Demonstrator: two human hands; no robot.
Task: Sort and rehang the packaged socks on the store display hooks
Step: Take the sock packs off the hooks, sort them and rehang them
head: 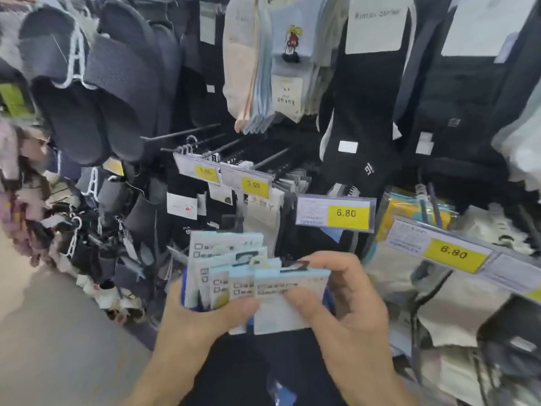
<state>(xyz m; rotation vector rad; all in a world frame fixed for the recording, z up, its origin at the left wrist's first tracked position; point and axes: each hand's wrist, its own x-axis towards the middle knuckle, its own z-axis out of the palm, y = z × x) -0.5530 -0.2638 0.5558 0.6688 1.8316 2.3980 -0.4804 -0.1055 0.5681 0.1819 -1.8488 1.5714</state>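
A fanned stack of sock packs (231,273) with pale blue card headers sits low in the middle of the view. My left hand (202,315) grips the stack from below, thumb across the front cards. My right hand (342,294) pinches the frontmost pack (281,306), fingers curled over its top edge and thumb on its face. Behind the stack, several bare black display hooks (205,142) stick out from the rack above yellow price tags (254,187).
Black socks (360,112) and pale socks (263,68) hang above. Dark slippers (96,83) hang at the upper left. A price rail marked 6.80 (336,213) and another (450,253) jut out at the right over grey and yellow packs. Grey floor (58,332) lies at the lower left.
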